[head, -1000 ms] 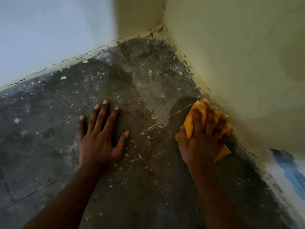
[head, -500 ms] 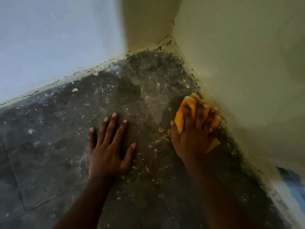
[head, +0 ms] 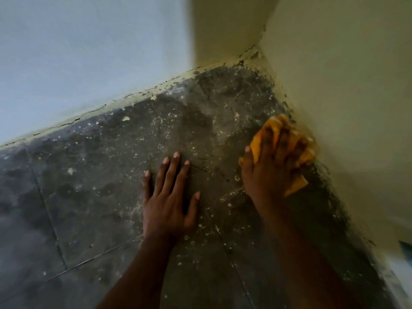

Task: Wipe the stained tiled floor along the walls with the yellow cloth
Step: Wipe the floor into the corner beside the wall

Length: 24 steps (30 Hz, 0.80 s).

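The dark grey tiled floor [head: 100,179] is speckled with pale paint flecks and runs into a corner between two walls. My right hand [head: 269,172] presses the yellow cloth [head: 256,146] flat on the floor right at the foot of the right wall; cloth edges show above my fingers and beside my wrist. My left hand [head: 167,204] lies palm down on the tile with fingers spread, holding nothing, a short way left of the cloth.
A pale grey-blue wall [head: 89,52] stands at the back left and a cream wall [head: 345,85] at the right; they meet at the corner [head: 256,54]. Cracked cream paint lines the wall foot. Grout lines cross the floor. A blue-green patch [head: 406,246] shows at the right edge.
My right hand has slid the cloth along the right wall toward the corner. The view has shifted, so the corner sits lower and further right. My left hand stays planted.
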Tool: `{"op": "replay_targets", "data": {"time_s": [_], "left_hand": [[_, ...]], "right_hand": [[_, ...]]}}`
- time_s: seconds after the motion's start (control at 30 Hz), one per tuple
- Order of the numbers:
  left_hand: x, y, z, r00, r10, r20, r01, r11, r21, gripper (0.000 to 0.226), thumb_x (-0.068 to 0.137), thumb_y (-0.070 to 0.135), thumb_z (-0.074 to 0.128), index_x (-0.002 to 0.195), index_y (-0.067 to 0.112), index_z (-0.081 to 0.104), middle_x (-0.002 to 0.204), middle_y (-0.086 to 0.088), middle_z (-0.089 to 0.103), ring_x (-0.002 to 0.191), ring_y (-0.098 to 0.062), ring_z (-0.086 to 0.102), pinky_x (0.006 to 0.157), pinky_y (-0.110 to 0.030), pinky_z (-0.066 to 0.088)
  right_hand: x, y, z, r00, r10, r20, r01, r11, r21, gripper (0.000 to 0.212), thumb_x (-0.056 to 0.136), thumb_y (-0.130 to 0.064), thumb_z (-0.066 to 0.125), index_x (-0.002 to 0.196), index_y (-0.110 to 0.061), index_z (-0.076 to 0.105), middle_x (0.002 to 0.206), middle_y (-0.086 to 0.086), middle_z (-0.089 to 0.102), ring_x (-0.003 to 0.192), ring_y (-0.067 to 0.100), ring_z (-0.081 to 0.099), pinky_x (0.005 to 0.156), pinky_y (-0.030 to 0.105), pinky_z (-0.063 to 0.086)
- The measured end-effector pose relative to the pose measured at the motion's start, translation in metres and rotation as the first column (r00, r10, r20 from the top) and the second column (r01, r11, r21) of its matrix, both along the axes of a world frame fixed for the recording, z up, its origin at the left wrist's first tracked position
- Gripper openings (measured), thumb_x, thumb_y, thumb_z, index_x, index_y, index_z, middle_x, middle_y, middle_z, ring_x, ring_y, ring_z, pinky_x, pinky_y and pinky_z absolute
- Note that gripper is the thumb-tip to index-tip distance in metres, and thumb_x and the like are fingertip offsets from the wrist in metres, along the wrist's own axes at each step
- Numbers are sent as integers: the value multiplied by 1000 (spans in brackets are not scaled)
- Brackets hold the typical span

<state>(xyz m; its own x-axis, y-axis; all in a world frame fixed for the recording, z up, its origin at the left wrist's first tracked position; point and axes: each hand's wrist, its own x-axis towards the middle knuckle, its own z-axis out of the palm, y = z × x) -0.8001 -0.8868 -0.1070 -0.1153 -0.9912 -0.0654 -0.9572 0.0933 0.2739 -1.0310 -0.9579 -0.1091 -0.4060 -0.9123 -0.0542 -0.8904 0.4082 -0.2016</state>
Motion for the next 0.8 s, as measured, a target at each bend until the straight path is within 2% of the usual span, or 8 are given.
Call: {"op": "replay_targets", "data": {"time_s": [0.07, 0.13, 0.27, 0.33, 0.43, 0.53, 0.7, 0.8], "left_hand": [[0, 1, -2, 1000, 19, 13, -19, 1000, -1, 80, 101, 61, 35, 168, 21, 21, 178, -2, 9, 165, -21, 5, 131, -60, 7], [0, 2, -2, 999, 35, 22, -35, 999, -16, 82, 100, 62, 36, 168, 18, 21, 178, -3, 9, 165, -22, 8, 131, -60, 7], [0, 1, 0, 999, 29, 20, -28, 999, -34, 83, 99, 62, 38, 167, 16, 24, 177, -4, 13, 164, -24, 11, 129, -62, 12], [0, -1, -1, 999, 25, 27, -25, 1000, -6, 83, 99, 62, 36, 168, 17, 21, 177, -4, 11, 165, -23, 8, 130, -62, 10], [0, -2, -2, 999, 19, 33, -20, 1000, 19, 84, 100, 64, 33, 168, 18, 18, 178, -5, 8, 165, -23, 5, 130, -61, 7], [-1, -1, 0, 999, 16, 48, -17, 1000, 26, 84, 100, 65, 32, 168, 18, 17, 178, -5, 8, 165, -23, 4, 131, -60, 5], [1, 0, 1, 999, 18, 50, -20, 999, 40, 84, 101, 64, 35, 168, 18, 17, 178, -4, 7, 165, -22, 4, 130, -61, 8], [2, -1, 3, 999, 13, 37, -14, 1000, 27, 83, 100, 63, 38, 168, 17, 20, 178, -4, 9, 165, -23, 6, 130, -61, 9]], "right_hand": [[37, -34, -1, 999, -2, 45, 2, 1000, 3, 77, 99, -69, 23, 166, -35, 6, 175, 7, -4, 157, 51, -9, 117, 80, 7], [57, -35, -1, 978, 206, 7, -206, 978, -16, 76, 99, -67, 27, 166, -35, 12, 175, 6, 0, 158, 49, -5, 121, 75, 2], [13, 15, 14, 719, 687, -105, -690, 724, 15, 70, 101, -63, 36, 165, -39, 18, 176, -2, 5, 161, 37, -3, 122, 69, 14], [-23, 16, 14, 729, 674, -119, -674, 738, 48, 68, 101, -62, 31, 165, -40, 17, 176, 0, 4, 161, 37, -2, 122, 69, 17], [-23, -29, 5, 923, 372, -98, -375, 927, -10, 68, 100, -63, 31, 164, -39, 23, 175, 5, 14, 160, 42, 4, 122, 71, 13], [30, -96, 6, 978, 206, 21, -206, 978, -16, 72, 96, -65, 32, 163, -40, 21, 175, 3, 10, 159, 44, 0, 122, 72, 6], [55, -74, 7, 762, 647, -40, -648, 761, -31, 71, 99, -62, 35, 164, -40, 18, 175, 0, 8, 160, 40, 0, 123, 70, 9], [12, -46, 5, 707, 702, -84, -705, 709, -7, 67, 100, -61, 32, 163, -44, 18, 175, -4, 8, 161, 34, 1, 124, 65, 11]]}}
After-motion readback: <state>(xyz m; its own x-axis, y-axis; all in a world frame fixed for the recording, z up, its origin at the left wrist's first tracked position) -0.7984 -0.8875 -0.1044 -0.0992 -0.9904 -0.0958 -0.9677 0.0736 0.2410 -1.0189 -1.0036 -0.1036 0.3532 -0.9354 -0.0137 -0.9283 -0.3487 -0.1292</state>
